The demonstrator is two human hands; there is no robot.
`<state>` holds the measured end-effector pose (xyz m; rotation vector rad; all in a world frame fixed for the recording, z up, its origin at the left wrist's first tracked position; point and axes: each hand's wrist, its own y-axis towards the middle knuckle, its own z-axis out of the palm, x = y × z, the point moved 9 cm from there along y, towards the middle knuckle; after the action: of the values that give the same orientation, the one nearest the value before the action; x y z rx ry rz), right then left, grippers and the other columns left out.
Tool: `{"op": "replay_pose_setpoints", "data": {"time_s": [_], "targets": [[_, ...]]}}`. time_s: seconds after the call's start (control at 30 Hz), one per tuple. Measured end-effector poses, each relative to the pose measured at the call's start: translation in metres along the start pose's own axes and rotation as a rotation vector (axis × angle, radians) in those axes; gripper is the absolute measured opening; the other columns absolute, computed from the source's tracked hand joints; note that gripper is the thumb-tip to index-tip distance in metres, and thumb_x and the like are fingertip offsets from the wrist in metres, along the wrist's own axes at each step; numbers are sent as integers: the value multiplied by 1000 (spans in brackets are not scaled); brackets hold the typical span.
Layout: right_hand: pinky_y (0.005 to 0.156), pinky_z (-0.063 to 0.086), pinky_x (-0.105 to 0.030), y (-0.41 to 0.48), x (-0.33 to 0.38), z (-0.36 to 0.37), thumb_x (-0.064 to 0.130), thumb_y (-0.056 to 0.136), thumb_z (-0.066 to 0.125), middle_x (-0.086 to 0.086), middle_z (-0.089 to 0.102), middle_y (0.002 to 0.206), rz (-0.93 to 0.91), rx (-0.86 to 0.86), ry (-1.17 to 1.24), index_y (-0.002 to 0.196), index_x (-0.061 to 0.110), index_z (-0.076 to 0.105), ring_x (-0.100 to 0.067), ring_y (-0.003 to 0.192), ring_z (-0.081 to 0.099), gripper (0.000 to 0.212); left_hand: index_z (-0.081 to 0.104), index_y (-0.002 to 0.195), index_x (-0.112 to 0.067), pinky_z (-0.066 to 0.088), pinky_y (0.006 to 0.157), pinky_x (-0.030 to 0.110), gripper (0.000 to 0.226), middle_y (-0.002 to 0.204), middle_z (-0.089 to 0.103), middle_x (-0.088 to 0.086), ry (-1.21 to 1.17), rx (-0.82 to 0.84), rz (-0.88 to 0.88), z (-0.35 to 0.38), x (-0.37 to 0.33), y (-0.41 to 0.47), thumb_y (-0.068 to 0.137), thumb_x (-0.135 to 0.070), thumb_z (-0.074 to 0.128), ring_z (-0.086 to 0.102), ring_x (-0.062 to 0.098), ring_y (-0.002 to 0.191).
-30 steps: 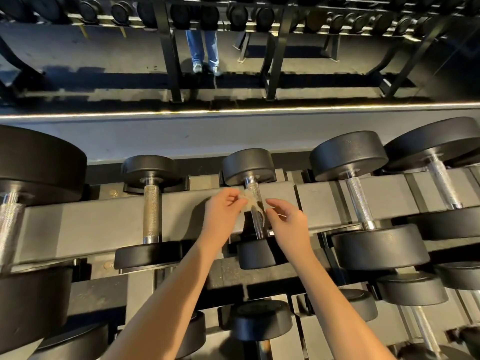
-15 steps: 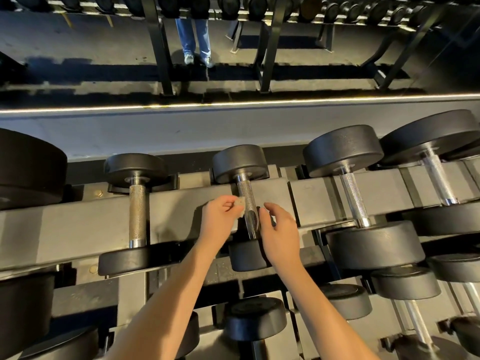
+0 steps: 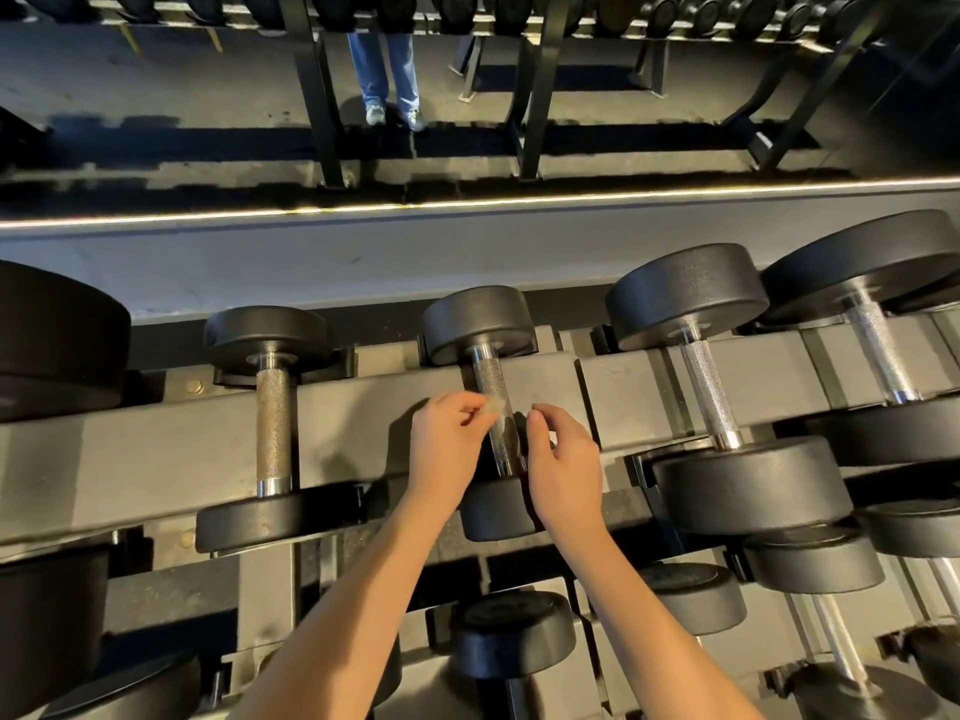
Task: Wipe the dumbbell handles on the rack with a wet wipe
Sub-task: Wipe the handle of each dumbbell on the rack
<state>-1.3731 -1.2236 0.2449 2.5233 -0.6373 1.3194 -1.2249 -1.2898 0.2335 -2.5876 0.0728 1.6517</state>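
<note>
The left hand [image 3: 447, 449] is pinching a small crumpled wipe [image 3: 493, 407] between thumb and fingertips, holding it against the left side of a knurled metal handle [image 3: 491, 384]. The right hand [image 3: 563, 459] is hovering just across that handle with its fingers curling close to the right side; whether they are gripping anything cannot be told. The handle belongs to a small black dumbbell [image 3: 478, 324] lying across the grey beam of the rack [image 3: 156, 449], directly under both hands. Left of the grip, a second dumbbell [image 3: 272, 423] with a duller handle is resting on the same beam. Right of the grip, a larger dumbbell [image 3: 706, 392] is sitting close by. Below the wrists, more weights [image 3: 511, 636] are lying on a lower tier. Beyond the grip, a pale ledge [image 3: 311, 267] is running behind the rack, edged by a strip of light [image 3: 519, 202]. Past it, a dark floor [image 3: 156, 85] is showing, with black rack legs [image 3: 317, 96] and a person in blue jeans [image 3: 384, 70] standing there.
</note>
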Motion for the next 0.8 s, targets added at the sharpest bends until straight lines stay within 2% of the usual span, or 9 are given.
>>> {"op": "replay_pose_setpoints", "data": {"time_s": [0.1, 0.3, 0.5, 0.57, 0.7, 0.8], "targets": [[86, 47, -26, 0, -1, -1, 31, 98, 44, 4, 65, 104, 7, -8, 12, 114, 15, 64, -10, 101, 58, 31, 73, 96, -17, 55, 80, 34, 13, 90, 64, -6, 84, 78, 36, 3, -3, -2, 83, -21, 71, 63, 6, 80], [80, 46, -26, -2, -1, -5, 28, 99, 42, 4, 64, 96, 20, -50, 53, 107, 15, 64, -10, 93, 58, 27, 71, 95, -16, 51, 76, 24, 13, 89, 64, -6, 122, -18, -4, -5, -9, 7, 84, -23, 70, 60, 4, 79], [71, 44, -29, -4, -1, -9, 25, 100, 40, 3, 62, 85, 8, -93, 42, 97, 17, 63, -13, 83, 57, 24, 69, 77, -18, 49, 70, 24, 11, 77, 64, -8, 257, 324, -33, 17, -12, -21, 85, -26, 69, 59, 5, 72], [72, 45, -31, -5, -1, -10, 25, 100, 40, 3, 62, 85, 15, -101, 40, 97, 18, 63, -14, 84, 57, 25, 71, 79, -16, 50, 70, 24, 13, 81, 63, -6, 289, 296, 8, 15, -16, -23, 86, -27, 68, 59, 6, 73], [70, 42, -27, -6, 1, -10, 24, 100, 40, 5, 61, 84, 17, -107, 42, 93, 23, 60, -12, 83, 56, 21, 70, 90, -16, 50, 72, 25, 14, 91, 63, -3, 254, 86, 82, 4, -29, -6, 89, -29, 64, 58, 7, 77], [68, 41, -23, -7, 3, -12, 23, 100, 40, 7, 60, 82, 11, -116, 61, 92, 26, 58, -10, 81, 56, 19, 69, 91, -16, 46, 70, 22, 16, 93, 59, -3, 266, -2, 114, 2, -40, 11, 92, -30, 60, 55, 7, 76]]}}
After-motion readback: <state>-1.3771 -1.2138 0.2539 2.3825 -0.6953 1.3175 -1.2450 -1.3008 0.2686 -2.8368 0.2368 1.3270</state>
